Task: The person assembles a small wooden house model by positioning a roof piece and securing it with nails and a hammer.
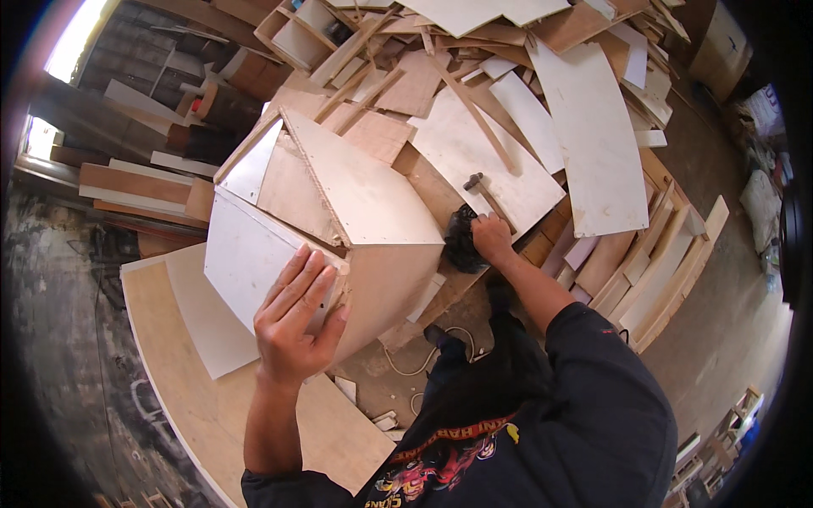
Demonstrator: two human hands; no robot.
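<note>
Left hand (296,326) is lying, fingers nearly together, on the box (364,190), white-faced, bare-wood-sided, angling beyond them; right hand (493,237) is curling beside the bag (460,245), grip unclear.

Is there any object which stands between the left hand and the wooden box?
Nothing visible does. The left hand lies directly against the near corner of the wooden box. The black bag and the hammer are off to the right, not between them.
</note>
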